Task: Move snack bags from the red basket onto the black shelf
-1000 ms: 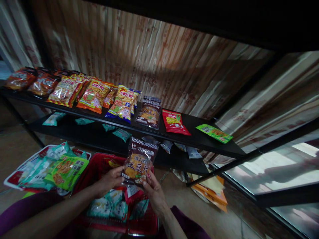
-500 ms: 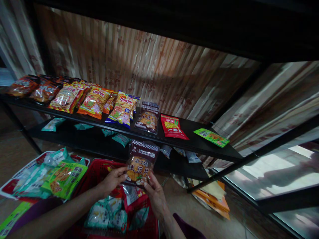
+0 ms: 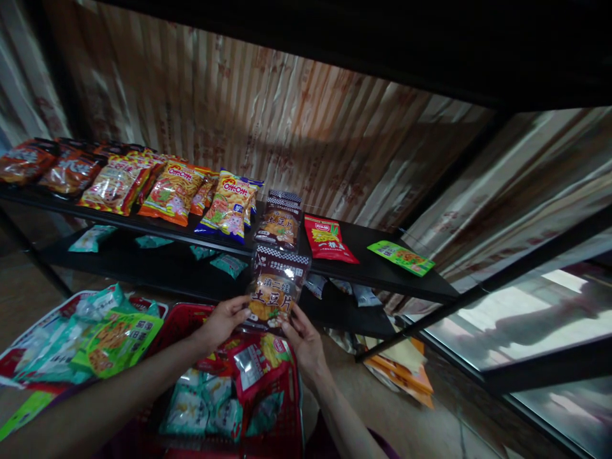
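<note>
Between them, my left hand point(image 3: 224, 325) and my right hand point(image 3: 302, 338) grip the lower corners of a dark brown bag of potato chips point(image 3: 276, 287), held upright with its printed front toward me. Its top edge overlaps the front of the black shelf point(image 3: 335, 271) in my view. Just behind it, a matching brown bag point(image 3: 278, 224) stands on that shelf. To the right on the shelf lie a red snack bag point(image 3: 329, 239) and a green snack packet point(image 3: 401, 256). Under my hands is a red basket point(image 3: 297, 408) holding teal packets point(image 3: 201, 405) and a red packet point(image 3: 261, 366).
Yellow and orange snack bags point(image 3: 172, 191) line the shelf's left part. Teal packets point(image 3: 228, 265) lie on the lower shelf. A second basket point(image 3: 14, 382) at left holds teal packets and a green bag point(image 3: 122, 341). Orange packaging point(image 3: 406, 370) lies on the floor at right.
Both hands have raised the brown bag toward the shelf, uncovering more of the red packet in the basket. The view has shifted slightly.
</note>
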Demonstrator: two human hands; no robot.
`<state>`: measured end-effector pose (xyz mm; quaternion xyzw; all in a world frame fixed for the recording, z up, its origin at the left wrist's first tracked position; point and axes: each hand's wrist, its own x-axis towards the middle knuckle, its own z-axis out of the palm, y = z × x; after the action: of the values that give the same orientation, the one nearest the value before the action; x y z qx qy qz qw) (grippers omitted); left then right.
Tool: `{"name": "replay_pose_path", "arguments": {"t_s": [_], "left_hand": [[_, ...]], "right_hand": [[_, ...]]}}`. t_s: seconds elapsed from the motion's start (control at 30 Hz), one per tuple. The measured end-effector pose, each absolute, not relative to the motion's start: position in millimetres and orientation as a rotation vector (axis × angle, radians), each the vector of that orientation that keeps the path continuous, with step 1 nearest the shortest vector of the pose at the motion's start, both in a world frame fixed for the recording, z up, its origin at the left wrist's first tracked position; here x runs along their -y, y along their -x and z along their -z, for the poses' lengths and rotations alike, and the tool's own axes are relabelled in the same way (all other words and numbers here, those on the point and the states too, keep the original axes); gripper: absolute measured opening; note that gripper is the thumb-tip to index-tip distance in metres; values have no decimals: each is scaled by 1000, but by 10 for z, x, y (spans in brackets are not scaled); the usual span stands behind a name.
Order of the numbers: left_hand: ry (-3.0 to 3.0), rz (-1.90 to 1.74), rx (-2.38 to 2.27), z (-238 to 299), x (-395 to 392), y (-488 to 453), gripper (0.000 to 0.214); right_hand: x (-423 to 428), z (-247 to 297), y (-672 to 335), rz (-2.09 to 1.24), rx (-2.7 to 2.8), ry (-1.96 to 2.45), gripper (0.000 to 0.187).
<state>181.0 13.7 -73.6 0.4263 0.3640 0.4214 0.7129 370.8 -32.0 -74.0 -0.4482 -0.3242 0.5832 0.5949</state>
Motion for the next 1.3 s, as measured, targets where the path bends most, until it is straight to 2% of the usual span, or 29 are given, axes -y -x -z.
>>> {"name": "replay_pose_path", "arguments": {"t_s": [0.43,0.83,1.07,1.3], "left_hand": [[-1040,-1105,-842,258,-631,-1913,51],[-1228,-1316,-933,-118,-1212,-2148,46],[-1405,-1399,-1103,-77,-1600,-2269,40],[-1658,-1309,-1436,-21,-1690,-2287,52]], "right_hand": [[-209,265,-3749,-1163,861,1042,65],[-815,-169,-3863,-969,1016,1039,57],[-1202,-147,-3930,-837,1095,1134,53],[-1471,101,-4028,-557,1308,1316,51]]}}
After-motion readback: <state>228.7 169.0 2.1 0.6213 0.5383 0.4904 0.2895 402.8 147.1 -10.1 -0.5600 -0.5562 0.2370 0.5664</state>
